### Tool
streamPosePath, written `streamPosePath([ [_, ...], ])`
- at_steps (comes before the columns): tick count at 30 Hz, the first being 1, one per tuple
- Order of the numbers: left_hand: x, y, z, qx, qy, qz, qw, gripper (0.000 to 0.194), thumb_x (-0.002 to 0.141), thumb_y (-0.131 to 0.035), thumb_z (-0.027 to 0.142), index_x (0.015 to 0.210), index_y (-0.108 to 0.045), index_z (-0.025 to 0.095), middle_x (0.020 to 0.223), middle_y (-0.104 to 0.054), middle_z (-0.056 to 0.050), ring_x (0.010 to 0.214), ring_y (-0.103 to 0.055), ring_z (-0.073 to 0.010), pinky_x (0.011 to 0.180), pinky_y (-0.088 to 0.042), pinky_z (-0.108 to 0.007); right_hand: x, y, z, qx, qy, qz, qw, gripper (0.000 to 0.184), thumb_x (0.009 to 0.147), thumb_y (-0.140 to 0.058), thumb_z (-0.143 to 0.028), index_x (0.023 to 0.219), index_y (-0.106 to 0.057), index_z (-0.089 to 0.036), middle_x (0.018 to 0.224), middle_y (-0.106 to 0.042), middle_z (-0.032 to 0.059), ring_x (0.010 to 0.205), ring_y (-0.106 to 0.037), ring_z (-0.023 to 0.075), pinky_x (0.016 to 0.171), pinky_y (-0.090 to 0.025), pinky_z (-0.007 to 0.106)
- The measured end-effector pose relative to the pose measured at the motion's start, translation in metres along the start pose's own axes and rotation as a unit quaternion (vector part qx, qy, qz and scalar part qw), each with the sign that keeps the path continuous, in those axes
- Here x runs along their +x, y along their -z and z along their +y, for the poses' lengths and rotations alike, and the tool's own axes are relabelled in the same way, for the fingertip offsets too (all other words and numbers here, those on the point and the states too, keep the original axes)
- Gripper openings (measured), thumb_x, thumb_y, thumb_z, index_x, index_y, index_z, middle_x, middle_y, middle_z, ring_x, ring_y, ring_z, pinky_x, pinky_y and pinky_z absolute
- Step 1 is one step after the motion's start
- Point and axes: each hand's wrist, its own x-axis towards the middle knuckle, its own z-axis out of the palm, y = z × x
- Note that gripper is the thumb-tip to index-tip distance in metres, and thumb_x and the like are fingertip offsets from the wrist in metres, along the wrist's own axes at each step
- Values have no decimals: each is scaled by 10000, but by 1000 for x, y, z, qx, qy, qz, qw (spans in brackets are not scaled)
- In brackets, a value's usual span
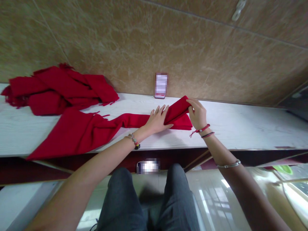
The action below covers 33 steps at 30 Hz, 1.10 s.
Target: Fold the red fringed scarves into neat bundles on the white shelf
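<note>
A long red scarf (96, 131) lies along the white tabletop, spread wide and wrinkled at the left and folded into a narrow band at the right. My left hand (157, 120) rests on the band with its fingers spread, pressing the cloth down. At the band's right end, my right hand (198, 112) pinches a corner of the folded part, which is lifted and slanted above the layer under it. Bracelets circle both wrists.
A heap of red scarves (64, 89) with fringes lies at the back left against the tiled wall (134, 48). A phone (161, 86) leans on that wall behind my hands. Another lit device (148, 166) sits below the front edge, above my knees.
</note>
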Motion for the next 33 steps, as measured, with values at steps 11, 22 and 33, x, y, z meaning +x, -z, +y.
streamPosePath([
  [11, 28, 9, 23, 10, -83, -11, 996, 785, 798, -522, 171, 1469, -116, 131, 1526, -168, -157, 1377, -215, -316, 1059, -290, -428, 10, 28, 18, -60, -10, 19, 998, 433, 803, -331, -107, 1104, -629, -194, 1146, -637, 101, 1099, -569, 226, 960, -451, 412],
  [22, 42, -17, 8, 3, -177, -141, 974, 544, 950, -350, 351, 1465, -198, 266, 1541, -160, -63, 1406, -159, -245, 1094, -252, -398, -59, 9, 70, -43, -87, -18, 995, 417, 716, -354, -83, 976, -673, -153, 997, -683, 118, 941, -631, 221, 888, -499, 436],
  [33, 45, -6, 3, 14, -188, -133, 973, 574, 896, -400, 157, 1437, -272, 301, 1540, -176, -27, 1406, -165, -202, 1090, -264, -363, -64, 19, 63, -68, -64, -45, 995, 436, 725, -370, -58, 1016, -669, -183, 1015, -677, 98, 957, -626, 222, 897, -507, 428],
])
